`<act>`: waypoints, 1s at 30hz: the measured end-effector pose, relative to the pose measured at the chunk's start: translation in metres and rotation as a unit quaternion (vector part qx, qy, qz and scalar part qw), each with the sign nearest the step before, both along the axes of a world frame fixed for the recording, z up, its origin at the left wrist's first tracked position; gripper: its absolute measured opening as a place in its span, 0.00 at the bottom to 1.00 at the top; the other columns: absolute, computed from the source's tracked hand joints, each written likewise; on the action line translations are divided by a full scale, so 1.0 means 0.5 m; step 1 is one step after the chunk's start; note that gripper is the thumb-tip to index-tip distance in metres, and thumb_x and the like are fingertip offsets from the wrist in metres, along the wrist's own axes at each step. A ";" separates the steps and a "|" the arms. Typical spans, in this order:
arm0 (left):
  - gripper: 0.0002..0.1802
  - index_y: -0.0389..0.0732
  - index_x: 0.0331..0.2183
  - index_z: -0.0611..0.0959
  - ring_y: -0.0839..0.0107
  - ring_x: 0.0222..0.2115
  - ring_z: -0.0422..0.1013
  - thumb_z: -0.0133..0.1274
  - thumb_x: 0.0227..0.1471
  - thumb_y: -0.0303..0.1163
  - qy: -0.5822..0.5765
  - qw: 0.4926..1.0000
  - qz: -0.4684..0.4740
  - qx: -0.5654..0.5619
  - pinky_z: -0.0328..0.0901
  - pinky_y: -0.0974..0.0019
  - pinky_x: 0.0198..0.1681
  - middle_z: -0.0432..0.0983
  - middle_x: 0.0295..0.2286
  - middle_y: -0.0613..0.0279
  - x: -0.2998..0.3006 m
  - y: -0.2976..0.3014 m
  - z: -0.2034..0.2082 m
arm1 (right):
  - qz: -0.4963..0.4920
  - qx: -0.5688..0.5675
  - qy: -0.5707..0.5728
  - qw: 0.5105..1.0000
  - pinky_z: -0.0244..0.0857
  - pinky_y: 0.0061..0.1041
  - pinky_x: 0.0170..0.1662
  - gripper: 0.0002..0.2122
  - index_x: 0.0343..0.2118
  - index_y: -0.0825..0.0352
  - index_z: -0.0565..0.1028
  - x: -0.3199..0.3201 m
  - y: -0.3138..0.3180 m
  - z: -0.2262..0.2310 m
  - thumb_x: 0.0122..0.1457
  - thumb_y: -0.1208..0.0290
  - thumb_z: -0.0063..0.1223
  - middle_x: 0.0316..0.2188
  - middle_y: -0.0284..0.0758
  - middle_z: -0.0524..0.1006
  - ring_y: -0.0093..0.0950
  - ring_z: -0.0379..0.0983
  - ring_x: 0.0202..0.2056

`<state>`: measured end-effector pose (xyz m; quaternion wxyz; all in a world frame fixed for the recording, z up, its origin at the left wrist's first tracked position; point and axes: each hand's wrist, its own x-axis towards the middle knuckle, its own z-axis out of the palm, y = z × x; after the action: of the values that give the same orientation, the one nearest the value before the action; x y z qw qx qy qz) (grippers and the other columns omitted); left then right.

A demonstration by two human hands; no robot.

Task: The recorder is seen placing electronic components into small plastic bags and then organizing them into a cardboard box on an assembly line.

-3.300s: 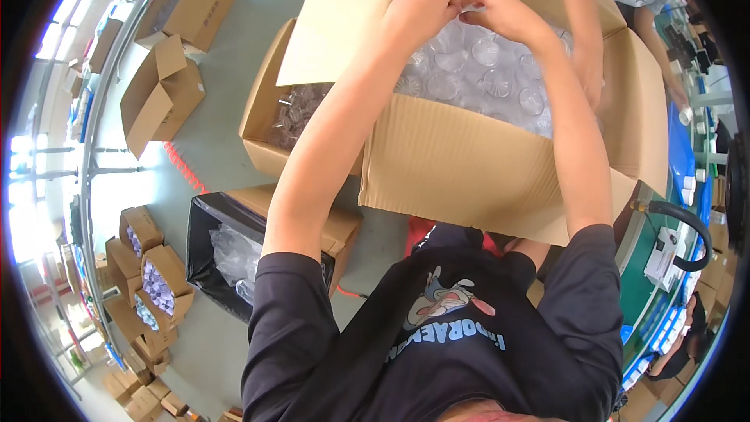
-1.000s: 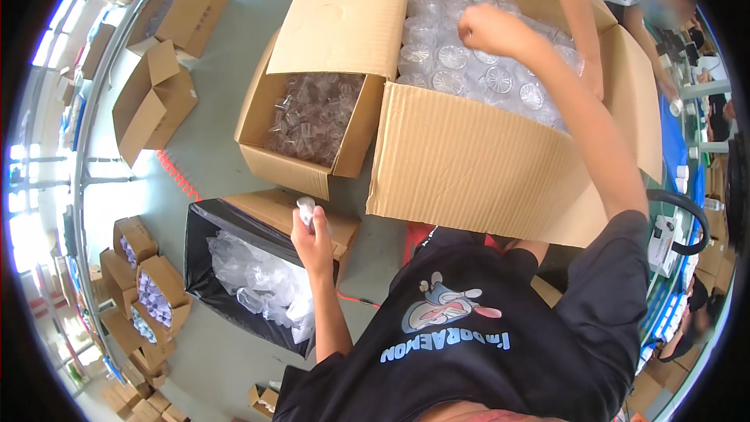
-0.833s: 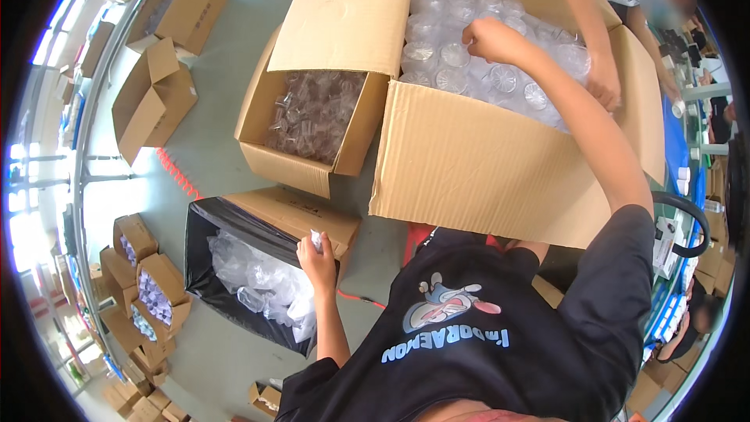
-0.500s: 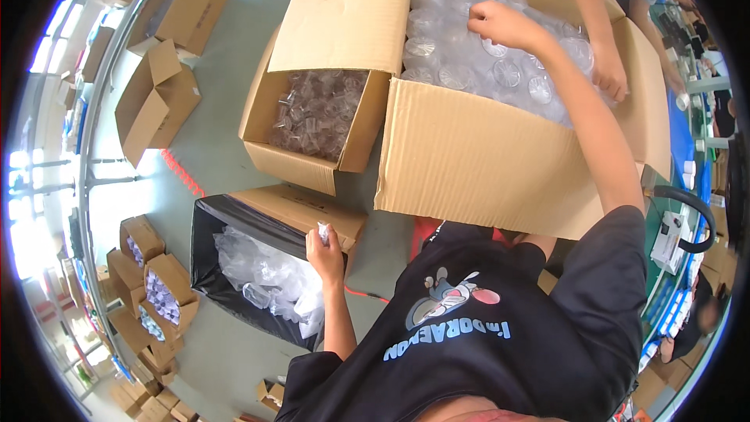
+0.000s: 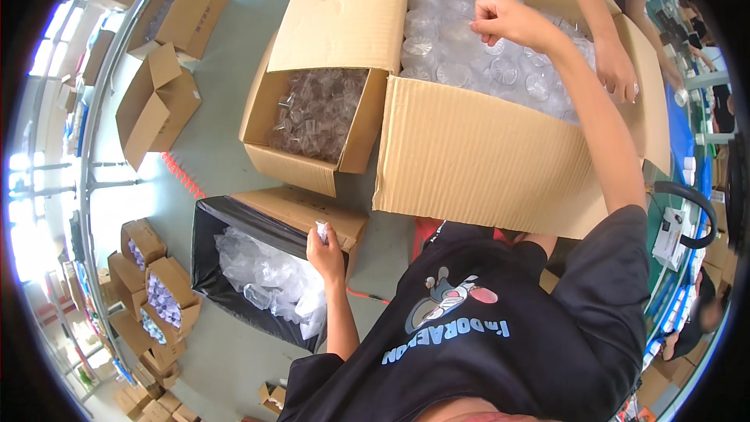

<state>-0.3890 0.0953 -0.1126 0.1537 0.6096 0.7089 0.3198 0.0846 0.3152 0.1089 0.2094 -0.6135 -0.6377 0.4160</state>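
Whitish plastic [image 5: 322, 231] is pinched in the left hand [image 5: 325, 256], left of centre, beside a black-lined box [image 5: 205, 244]; upper right, the right hand [image 5: 504, 19] is curled, contents unclear, above clear plastic cups [image 5: 504, 72] in a carton [image 5: 484, 156].

The right arm [image 5: 600, 129] extends forward and slants leftward to a bent wrist [image 5: 553, 41]; the right hand [image 5: 508, 19] droops from it with fingers curled inward, though whether they pinch anything is unclear. The left forearm [image 5: 339, 316] stands nearly upright, well apart from the right; the left hand [image 5: 326, 256] is closed, fingers folded round.
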 end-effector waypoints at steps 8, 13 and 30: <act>0.15 0.34 0.25 0.73 0.51 0.21 0.66 0.54 0.56 0.35 -0.028 0.999 0.005 -0.029 0.60 0.56 0.26 0.69 0.21 0.50 0.012 0.007 0.026 | 0.015 0.174 -0.083 0.981 0.62 0.21 0.31 0.04 0.32 0.70 0.71 -0.011 -0.034 0.011 0.59 0.75 0.47 0.25 0.30 0.70 0.20 0.65 0.26; 0.16 0.34 0.25 0.72 0.51 0.21 0.66 0.53 0.56 0.35 -0.014 1.000 0.000 -0.024 0.60 0.55 0.25 0.68 0.20 0.50 0.011 0.006 0.026 | 0.011 0.182 -0.159 0.970 0.61 0.23 0.31 0.05 0.32 0.71 0.71 -0.030 -0.046 0.029 0.60 0.75 0.47 0.26 0.32 0.70 0.21 0.64 0.26; 0.14 0.35 0.25 0.73 0.76 0.19 0.59 0.52 0.58 0.34 -0.183 0.981 0.067 -0.022 0.58 0.67 0.23 0.66 0.18 0.65 0.045 0.042 0.093 | -0.138 0.145 -0.121 0.972 0.60 0.22 0.28 0.12 0.23 0.66 0.62 -0.023 -0.018 -0.001 0.59 0.69 0.50 0.21 0.29 0.68 0.17 0.64 0.24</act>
<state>-0.3664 0.1165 -0.0662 0.2725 0.4884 0.7148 0.4198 0.0728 0.3061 0.1086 0.2727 -0.7048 -0.6208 0.2086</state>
